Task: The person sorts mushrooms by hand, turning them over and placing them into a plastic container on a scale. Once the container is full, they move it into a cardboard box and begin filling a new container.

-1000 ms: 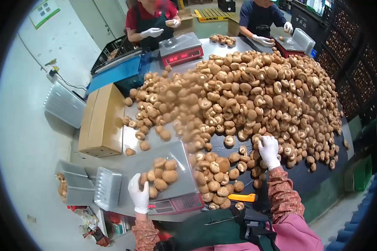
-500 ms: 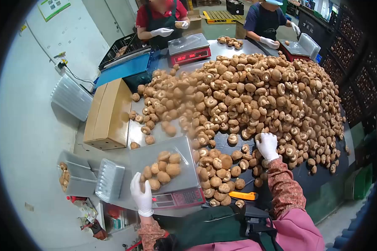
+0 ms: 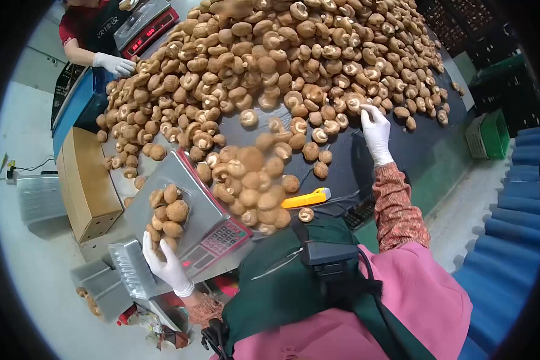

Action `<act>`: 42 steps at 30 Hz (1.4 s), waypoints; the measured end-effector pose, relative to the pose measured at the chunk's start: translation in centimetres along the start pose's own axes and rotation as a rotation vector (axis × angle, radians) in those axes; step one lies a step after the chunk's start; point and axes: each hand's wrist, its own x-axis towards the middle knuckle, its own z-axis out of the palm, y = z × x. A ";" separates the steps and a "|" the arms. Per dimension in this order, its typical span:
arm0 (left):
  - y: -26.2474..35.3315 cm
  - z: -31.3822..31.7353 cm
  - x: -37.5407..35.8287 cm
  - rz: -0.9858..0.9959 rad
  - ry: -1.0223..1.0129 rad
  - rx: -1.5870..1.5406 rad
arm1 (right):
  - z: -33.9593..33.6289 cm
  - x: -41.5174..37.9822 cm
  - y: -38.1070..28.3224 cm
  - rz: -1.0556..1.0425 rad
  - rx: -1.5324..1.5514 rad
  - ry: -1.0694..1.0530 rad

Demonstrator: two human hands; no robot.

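White-gloved, my left hand [image 3: 165, 264] cups the mushrooms on the scale [image 3: 189, 207] at the table's near edge to steady them, while my right hand [image 3: 375, 129] closes on one from the heap [image 3: 270, 54]

Counts: two scales, one [image 3: 186, 210] at near-left table edge, one [image 3: 145, 24] at far-left. One orange knife [image 3: 306, 198]. One cardboard box [image 3: 87, 183]. Mushrooms [image 3: 282, 54]: too many to count.
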 end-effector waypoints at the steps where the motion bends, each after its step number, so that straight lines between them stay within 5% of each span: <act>1: 0.3 0.7 0.0 -0.121 0.006 -0.262 | -0.4 -0.5 -0.9 -0.009 0.026 -0.007; 5: 1.6 1.3 1.0 0.093 -0.016 -0.028 | 0.9 -1.7 -0.7 -0.089 -0.070 -0.136; 12: 3.9 1.5 0.8 0.153 -0.026 0.083 | 3.9 -2.4 -0.5 -0.212 -0.228 -0.268; 19: 1.8 1.3 -1.5 0.051 -0.058 -0.069 | 2.7 -0.8 0.7 -0.147 -0.125 -0.088; 22: 2.8 1.6 -1.3 0.021 -0.067 -0.095 | 2.6 -0.2 -0.1 -0.178 -0.132 -0.172; 28: 5.0 2.3 0.6 0.082 -0.093 -0.079 | 4.8 2.0 -3.9 -0.196 -0.698 -0.518; 29: 5.5 2.4 0.8 0.093 -0.094 -0.081 | 6.2 2.1 -1.0 -0.380 -0.689 -0.481; 33: 6.5 2.9 0.8 0.123 -0.114 -0.091 | 7.6 4.1 -2.1 -0.286 -0.823 -0.696; 37: 5.5 2.3 0.1 0.150 -0.104 -0.009 | 5.6 3.8 -3.1 -0.180 -0.553 -0.560; 42: 4.8 1.9 -0.7 0.022 -0.074 -0.126 | 0.6 1.6 -7.7 0.308 1.174 -0.870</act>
